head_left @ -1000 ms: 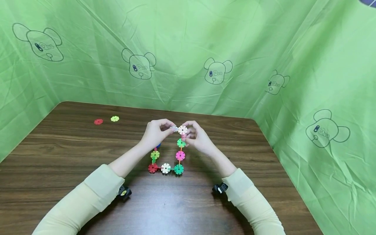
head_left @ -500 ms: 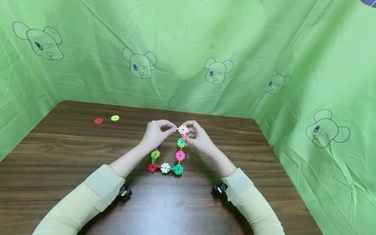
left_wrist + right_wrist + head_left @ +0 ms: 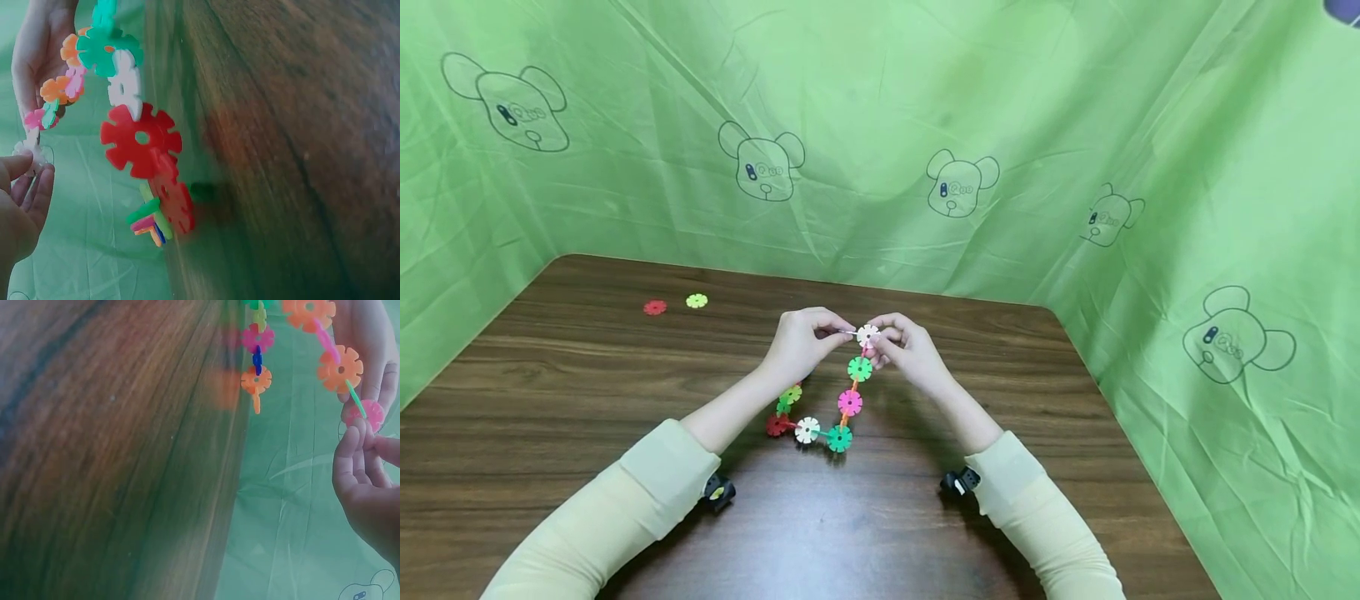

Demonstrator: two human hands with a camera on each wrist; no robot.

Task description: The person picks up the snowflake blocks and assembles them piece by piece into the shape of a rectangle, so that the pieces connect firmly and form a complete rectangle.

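Observation:
In the head view, my left hand [image 3: 801,346] pinches a pale snowflake disc edge-on between thumb and fingers; the left wrist view shows this disc [image 3: 32,157] as whitish. Close beside it, my right hand [image 3: 912,354] grips a white snowflake disc [image 3: 868,336] at the end of a chain of interlocked plastic discs. Down from there run a green disc [image 3: 860,369], a pink disc [image 3: 850,403] and a teal disc [image 3: 839,438]. A white disc [image 3: 807,430] and a red disc [image 3: 777,426] follow leftward. The left hand partly hides the chain's far end. I cannot tell whether the two pale discs interlock.
Two loose discs, one red [image 3: 655,307] and one yellow-green [image 3: 697,301], lie at the back left of the wooden table [image 3: 587,375]. A green cloth [image 3: 865,225] with bear-head drawings hangs behind and along the sides.
The right thumb has shifted up onto the white disc. The chain's lower part has swung left, so its right side now slants. The left hand still pinches its disc, having moved only slightly.

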